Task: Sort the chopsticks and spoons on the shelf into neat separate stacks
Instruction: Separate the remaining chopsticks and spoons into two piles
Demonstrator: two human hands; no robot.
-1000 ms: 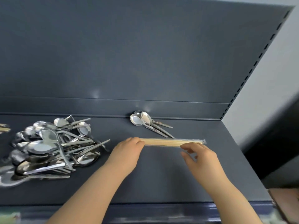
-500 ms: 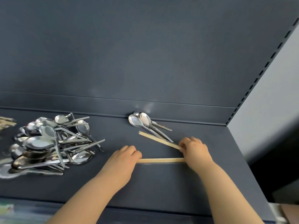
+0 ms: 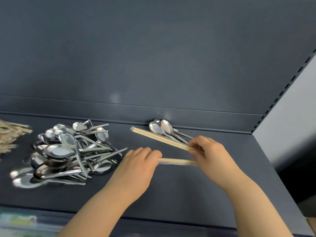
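Note:
Two wrapped pairs of wooden chopsticks lie in the middle of the dark shelf (image 3: 171,194). My right hand (image 3: 207,153) pinches the near end of the slanted pair (image 3: 159,138), whose far end points up-left. It also touches the right end of the flat pair (image 3: 177,161). My left hand (image 3: 138,168) grips the left end of that flat pair. A small group of three metal spoons (image 3: 162,129) rests against the back wall. A big heap of metal spoons (image 3: 68,151) lies to the left.
More wrapped chopsticks (image 3: 10,134) are piled at the far left edge of the view. The shelf's back panel (image 3: 153,65) rises right behind the spoons. The shelf's right end (image 3: 266,159) borders a pale wall.
The one pair held level between both hands came down to the shelf. My right hand took up a second, slanted pair and has lifted its near end.

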